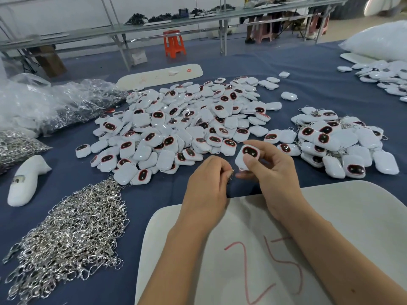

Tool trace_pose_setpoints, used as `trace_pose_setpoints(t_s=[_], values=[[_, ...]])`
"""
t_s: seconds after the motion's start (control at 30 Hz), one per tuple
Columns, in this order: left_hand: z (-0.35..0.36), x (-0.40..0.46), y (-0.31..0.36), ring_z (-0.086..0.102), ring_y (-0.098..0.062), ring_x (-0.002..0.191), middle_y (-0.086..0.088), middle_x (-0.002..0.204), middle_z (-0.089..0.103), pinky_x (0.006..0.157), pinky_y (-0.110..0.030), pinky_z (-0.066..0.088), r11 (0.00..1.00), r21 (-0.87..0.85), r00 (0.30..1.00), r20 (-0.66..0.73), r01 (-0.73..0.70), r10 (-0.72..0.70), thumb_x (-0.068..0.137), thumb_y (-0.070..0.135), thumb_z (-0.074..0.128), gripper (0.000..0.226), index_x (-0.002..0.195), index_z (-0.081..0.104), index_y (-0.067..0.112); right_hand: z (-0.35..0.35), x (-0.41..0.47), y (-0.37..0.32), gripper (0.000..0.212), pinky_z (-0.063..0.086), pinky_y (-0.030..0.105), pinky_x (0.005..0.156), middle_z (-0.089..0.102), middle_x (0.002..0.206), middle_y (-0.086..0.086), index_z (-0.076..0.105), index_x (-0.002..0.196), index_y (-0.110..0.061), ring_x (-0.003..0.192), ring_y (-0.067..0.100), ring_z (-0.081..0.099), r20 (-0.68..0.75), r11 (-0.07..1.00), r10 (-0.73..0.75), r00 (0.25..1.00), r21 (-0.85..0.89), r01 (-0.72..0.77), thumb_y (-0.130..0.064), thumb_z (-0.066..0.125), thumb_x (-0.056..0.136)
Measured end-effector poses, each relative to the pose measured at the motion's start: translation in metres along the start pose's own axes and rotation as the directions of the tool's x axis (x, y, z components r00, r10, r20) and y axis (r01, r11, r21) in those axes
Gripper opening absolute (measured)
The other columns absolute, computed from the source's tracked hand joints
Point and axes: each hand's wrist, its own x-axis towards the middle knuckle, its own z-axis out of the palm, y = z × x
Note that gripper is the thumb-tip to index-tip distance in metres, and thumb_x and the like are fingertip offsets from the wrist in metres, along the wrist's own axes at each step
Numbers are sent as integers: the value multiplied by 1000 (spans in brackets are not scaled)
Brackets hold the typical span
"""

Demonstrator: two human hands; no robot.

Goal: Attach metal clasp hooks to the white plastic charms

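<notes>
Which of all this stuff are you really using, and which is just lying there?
Using: the charm in the right hand, the hook in the left hand, the charm pile, the hook pile.
Lying about: white board with "25", orange stool, plastic bags.

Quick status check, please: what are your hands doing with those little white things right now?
Right hand holding one white charm, face up. Left hand pinching a metal clasp hook beside it, not yet attached. Nothing between them.
</notes>
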Motion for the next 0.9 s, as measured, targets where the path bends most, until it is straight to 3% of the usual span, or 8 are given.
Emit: trace_pose_setpoints(t_s=[0.07, 0.13, 0.33, 0.6, 0.77, 0.9], values=[[0, -1, 1, 52, -11, 81, 12, 83, 55, 67, -22, 40, 1000, -5, 1000, 13, -9, 9, 95, 12, 51, 16, 84, 54, 23, 0, 0, 0, 10, 50, 25, 50, 68, 75, 0, 67, 106, -22, 58, 16, 59, -41, 999, 44, 998, 30, -43, -14, 68, 100], [1, -1, 2, 52, -12, 80, 11, 83, 55, 67, -25, 41, 1000, -5, 999, 30, -16, 16, 95, 11, 50, 15, 85, 53, 23, 0, 0, 1, 10, 42, 22, 44, 64, 68, 0, 63, 103, -22, 51, 13, 51, -59, 997, 76, 995, 26, -74, -17, 70, 98], [1, 0, 3, 52, -12, 79, 11, 83, 55, 67, -32, 43, 1000, 0, 997, 71, 8, -8, 95, 7, 52, 18, 85, 53, 22, 4, -3, 3, 20, 46, 32, 57, 69, 72, -3, 60, 91, -33, 56, 11, 55, -63, 988, -14, 998, -156, 4, -21, 77, 90], [3, -1, 5, 52, -9, 81, 12, 85, 55, 67, -30, 44, 995, 24, 992, 82, 92, -94, 98, 11, 53, 21, 84, 51, 26, 6, -6, -1, 18, 51, 24, 58, 71, 73, -8, 60, 93, -25, 57, 6, 59, -56, 963, -67, 996, -264, 50, -17, 76, 90], [5, -3, 13, 49, -14, 77, 8, 84, 52, 65, -38, 44, 980, 83, 979, 77, 181, -187, 91, 4, 50, 26, 79, 47, 26, 7, -10, -5, 19, 53, 23, 60, 69, 74, -7, 57, 91, -19, 63, 15, 64, -53, 938, -111, 992, -335, 87, -14, 75, 90], [7, -3, 22, 46, -15, 81, 7, 92, 52, 68, -30, 35, 946, 165, 955, 52, 280, -292, 93, 6, 52, 20, 85, 47, 24, 11, -14, -7, 24, 52, 32, 58, 67, 68, -1, 52, 87, -16, 62, 21, 62, -43, 902, -185, 982, -405, 152, -10, 76, 88]])
